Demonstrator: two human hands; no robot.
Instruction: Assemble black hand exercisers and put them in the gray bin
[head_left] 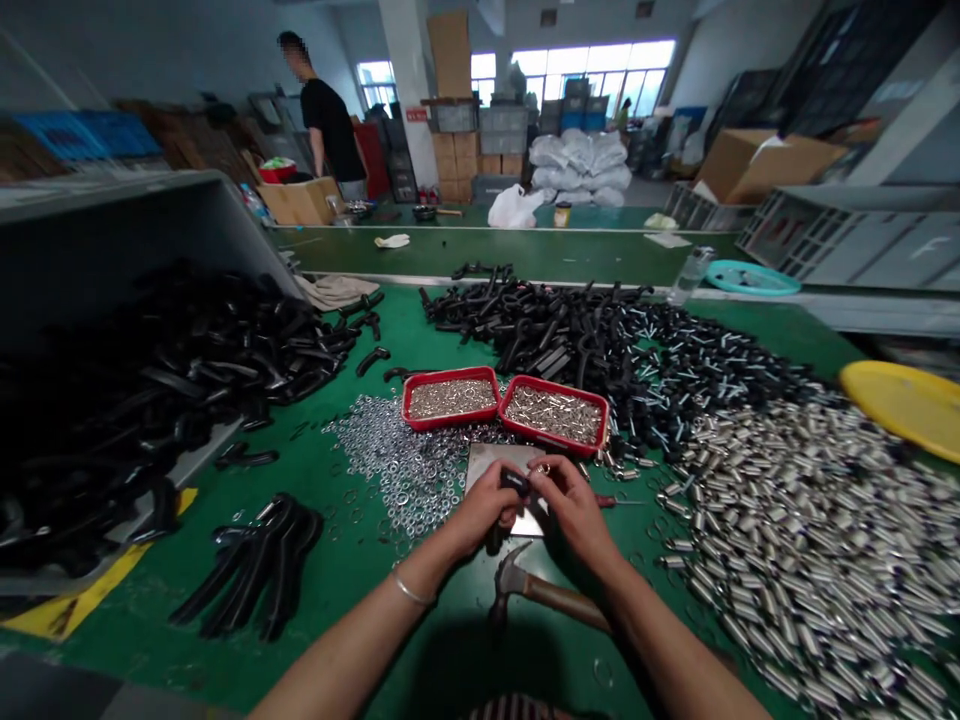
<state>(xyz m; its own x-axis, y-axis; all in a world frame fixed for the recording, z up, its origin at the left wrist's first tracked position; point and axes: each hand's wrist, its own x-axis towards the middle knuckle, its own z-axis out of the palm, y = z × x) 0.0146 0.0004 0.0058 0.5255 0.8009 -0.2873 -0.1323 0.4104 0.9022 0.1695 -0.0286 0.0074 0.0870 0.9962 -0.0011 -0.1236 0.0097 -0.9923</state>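
Note:
My left hand (487,508) is closed around a black handle (514,483), whose far end points toward my other hand. Thumb and fingers of my right hand (568,497) pinch a small shiny metal part (541,469) at that end; its exact kind is too small to make out. Both hands are over a flat metal plate (486,460). Just in front of them a claw hammer (559,598) with a wooden grip lies on the green table. A screwdriver (616,501) pokes out beside my right hand.
Two red trays (453,422) of small metal pins stand beyond the plate. Loose washers (405,470) spread leftward; metal springs (810,540) heap at right. Black handles (262,570) lie front left, more fill a tipped grey crate (217,195). A person (334,125) stands beyond the conveyor.

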